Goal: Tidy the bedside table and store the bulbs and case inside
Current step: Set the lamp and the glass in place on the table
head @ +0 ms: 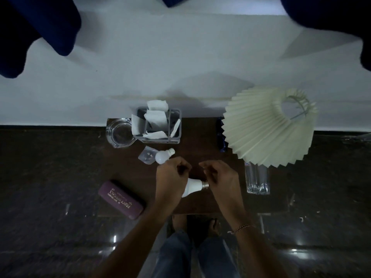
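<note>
- Currently both hands hover over the middle of the bedside table (200,137), toward its front edge.
- Large bulb (192,187) lies crosswise between the hands, white body toward the left wrist, metal cap pointing right.
- Right hand (219,177): fingers curled, thumb and fingertips pinching the bulb's metal cap.
- Left hand (172,176): fingers curled in, its heel over the bulb's round end; cannot tell if it grips anything.
- Small bulb (163,156) lies just behind the left hand, touching a clear plastic packet (147,156) on its left.
- Purple case (121,200) sits closed at the front left corner, angled and hanging over the edge.
- Glass ashtray (120,133) at the back left corner, touching a grey tissue holder (174,125) with white tissues sticking out.
- Pleated cream lampshade (261,129) lies tipped over the back right corner.
- Clear glass (257,180) stands at the right edge, partly under the shade.
- Bracelet (244,227) on the right wrist.
</note>
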Motion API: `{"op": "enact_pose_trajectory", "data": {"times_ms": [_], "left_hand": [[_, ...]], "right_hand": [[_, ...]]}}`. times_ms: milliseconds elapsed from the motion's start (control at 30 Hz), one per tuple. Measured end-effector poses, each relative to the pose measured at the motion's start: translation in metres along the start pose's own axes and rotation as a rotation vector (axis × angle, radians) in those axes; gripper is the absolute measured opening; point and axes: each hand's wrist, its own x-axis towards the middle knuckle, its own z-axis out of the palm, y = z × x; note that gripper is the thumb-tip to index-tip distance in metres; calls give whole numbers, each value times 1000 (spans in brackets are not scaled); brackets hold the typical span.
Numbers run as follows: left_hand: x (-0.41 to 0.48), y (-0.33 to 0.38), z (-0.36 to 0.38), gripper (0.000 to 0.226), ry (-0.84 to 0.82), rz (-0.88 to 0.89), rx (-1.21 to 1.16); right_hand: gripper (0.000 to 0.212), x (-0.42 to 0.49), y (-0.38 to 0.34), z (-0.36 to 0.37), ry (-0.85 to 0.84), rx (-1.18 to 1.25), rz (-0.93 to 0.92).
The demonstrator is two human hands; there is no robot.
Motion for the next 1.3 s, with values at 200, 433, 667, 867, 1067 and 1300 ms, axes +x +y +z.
{"op": "enact_pose_trajectory", "data": {"times_ms": [200, 433, 667, 867, 1067, 1300], "left_hand": [[-20, 15, 45, 21, -75, 9, -35], [-41, 37, 115, 27, -292, -15, -34], [-30, 62, 150, 38, -449, -259, -184], [-14, 71, 170, 31, -409, -451, -296], [-8, 70, 182, 27, -359, -495, -347], [-17, 60, 181, 33, -410, -595, -426]], "right_hand": [[22, -20, 31, -20, 73, -54, 39], [41, -48, 83, -44, 293, -201, 222], [63, -29, 115, -56, 232, -10, 478], [57, -7, 132, -59, 146, 212, 613], [44, -6, 147, -63, 75, 285, 670], [46, -24, 142, -81, -23, 531, 676]]}}
